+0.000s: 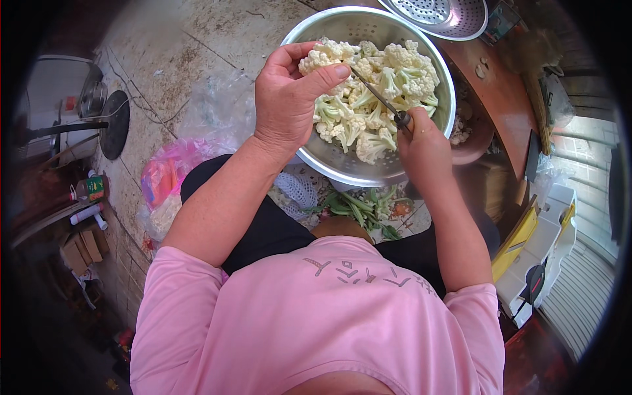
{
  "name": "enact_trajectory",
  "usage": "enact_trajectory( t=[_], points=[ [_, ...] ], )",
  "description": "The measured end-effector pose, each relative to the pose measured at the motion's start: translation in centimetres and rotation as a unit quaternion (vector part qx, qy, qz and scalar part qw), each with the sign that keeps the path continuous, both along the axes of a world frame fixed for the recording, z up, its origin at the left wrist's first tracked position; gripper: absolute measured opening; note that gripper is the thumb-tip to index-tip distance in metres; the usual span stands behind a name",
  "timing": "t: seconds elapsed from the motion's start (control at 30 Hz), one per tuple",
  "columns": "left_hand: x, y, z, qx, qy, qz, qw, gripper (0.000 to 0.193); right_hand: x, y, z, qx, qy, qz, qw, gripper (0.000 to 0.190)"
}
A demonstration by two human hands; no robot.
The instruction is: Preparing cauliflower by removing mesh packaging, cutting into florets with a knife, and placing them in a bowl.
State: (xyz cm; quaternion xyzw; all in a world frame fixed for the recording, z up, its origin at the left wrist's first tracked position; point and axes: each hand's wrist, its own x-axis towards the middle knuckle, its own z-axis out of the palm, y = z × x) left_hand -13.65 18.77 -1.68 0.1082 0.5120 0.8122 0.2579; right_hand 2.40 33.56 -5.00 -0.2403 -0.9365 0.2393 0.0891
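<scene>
A large perforated metal colander (pixel 368 175) stands before me with many cauliflower florets (pixel 377 145) heaped in it. Over its left side, my left hand (pixel 291 94) grips a cauliflower piece (pixel 330 53) between thumb and fingers. My right hand (pixel 423 148) is closed around the dark handle of a thin-bladed knife (pixel 377 94). The blade slants up and left over the florets, its tip near my left thumb. Whether the tip touches the held piece cannot be made out.
A second perforated metal colander (pixel 447 19) stands at the far right. Cauliflower leaves and stalks (pixel 363 207) lie on the floor below the colander, beside white foam netting (pixel 296 192). Clear and pink plastic bags (pixel 163 173) are at the left. A reddish-brown basin (pixel 476 143) sits to the right.
</scene>
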Motion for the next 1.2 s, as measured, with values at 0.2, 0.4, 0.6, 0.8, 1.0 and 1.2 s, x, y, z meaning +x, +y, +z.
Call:
enact_trajectory(
  t=[0.2, 0.4, 0.6, 0.8, 1.0, 1.2],
  points=[
    [-0.3, -0.8, 0.3, 0.091, -0.030, 0.041, 0.995, 0.040, 0.4, 0.7, -0.9, 0.000, -0.053, -0.027, 0.998, 0.019],
    [-0.9, -1.6, 1.1, -0.024, 0.107, 0.001, 0.994, 0.041, 0.8, -0.2, 0.3, -0.136, 0.036, -0.062, 0.988, 0.026],
    [1.9, 0.0, -1.0, -0.195, 0.325, -0.062, 0.923, 0.043, -2.1, -1.7, 2.6, -0.539, 0.160, -0.100, 0.821, 0.038],
    [2.0, 0.5, -0.7, -0.224, 0.292, -0.123, 0.922, 0.047, -2.6, -1.3, 2.8, -0.557, 0.157, -0.082, 0.812, 0.038],
    [0.6, -0.3, -0.8, -0.140, 0.073, -0.166, 0.973, 0.047, -2.6, -0.5, 2.3, -0.654, 0.165, -0.115, 0.730, 0.032],
    [-2.0, -0.8, -1.0, 0.018, -0.125, -0.111, 0.986, 0.042, -2.8, -0.3, 1.5, -0.663, 0.147, -0.153, 0.718, 0.033]
  ],
)
